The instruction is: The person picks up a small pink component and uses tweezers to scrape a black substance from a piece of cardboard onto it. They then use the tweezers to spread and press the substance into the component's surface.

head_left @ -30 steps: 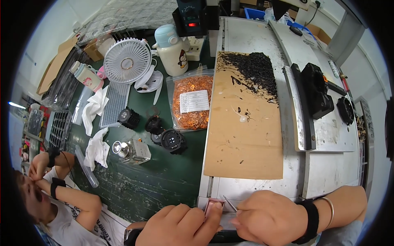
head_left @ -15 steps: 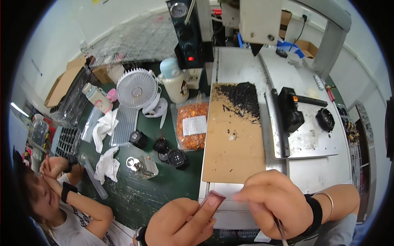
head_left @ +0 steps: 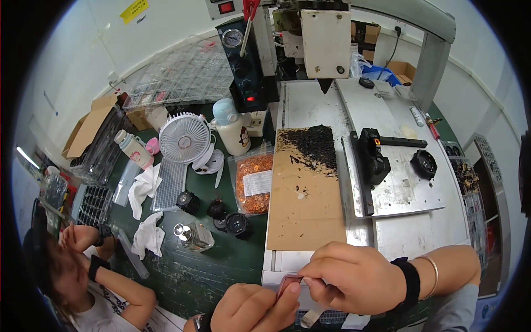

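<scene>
My left hand (head_left: 251, 307) is closed around a small flat reddish-brown piece (head_left: 289, 282), with the thumb lying along it. Against the upper end of that piece, the thumb and forefinger of my right hand (head_left: 359, 279) are pinched together. A slim pale metallic tool (head_left: 312, 317) sticks out below the right hand's curled fingers; its kind is not clear. Whatever is between the right fingertips is too small to make out. Both hands are just in front of a brown board (head_left: 307, 221) with black scraps heaped at its far end.
A machine head with a pointed black tip (head_left: 326, 86) hangs over the bed. Black fixture parts (head_left: 376, 157) sit on a metal plate. Left are a fan (head_left: 185, 138), a bag of orange parts (head_left: 254, 193), a glass bottle (head_left: 193, 237) and a seated person (head_left: 119, 288).
My right hand has moved left and its fingertips now meet the reddish-brown piece. My left hand sits slightly lower in the picture. The view has tilted and shifted a little.
</scene>
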`<state>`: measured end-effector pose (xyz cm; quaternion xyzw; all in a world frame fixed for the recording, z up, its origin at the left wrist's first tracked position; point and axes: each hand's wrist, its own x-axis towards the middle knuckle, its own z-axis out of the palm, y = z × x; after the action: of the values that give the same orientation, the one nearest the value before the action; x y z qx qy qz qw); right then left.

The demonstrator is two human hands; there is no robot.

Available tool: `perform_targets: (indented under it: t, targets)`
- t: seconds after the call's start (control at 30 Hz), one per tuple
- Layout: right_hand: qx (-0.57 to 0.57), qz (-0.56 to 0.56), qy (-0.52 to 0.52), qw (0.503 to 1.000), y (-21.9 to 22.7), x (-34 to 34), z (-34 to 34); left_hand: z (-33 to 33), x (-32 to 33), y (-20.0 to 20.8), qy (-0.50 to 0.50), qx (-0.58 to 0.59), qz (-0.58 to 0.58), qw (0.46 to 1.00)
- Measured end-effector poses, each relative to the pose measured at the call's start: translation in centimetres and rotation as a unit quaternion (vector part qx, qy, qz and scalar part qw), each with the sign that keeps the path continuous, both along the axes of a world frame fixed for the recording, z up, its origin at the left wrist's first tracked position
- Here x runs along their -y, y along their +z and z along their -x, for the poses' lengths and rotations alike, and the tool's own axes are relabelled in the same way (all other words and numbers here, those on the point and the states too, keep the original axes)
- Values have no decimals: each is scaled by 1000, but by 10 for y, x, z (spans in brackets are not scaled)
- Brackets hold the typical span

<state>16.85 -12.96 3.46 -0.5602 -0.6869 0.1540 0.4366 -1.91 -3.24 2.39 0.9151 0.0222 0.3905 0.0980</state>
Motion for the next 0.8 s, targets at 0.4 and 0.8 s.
perform_targets:
  t: [0.4,0.8]
  targets:
    - [168,-79,27,982,-4,4,-3,1,-5,19,-97,-72,-48,992]
    - [256,-104,25,961,3,7,-3,12,-5,-4,-117,-73,-31,990]
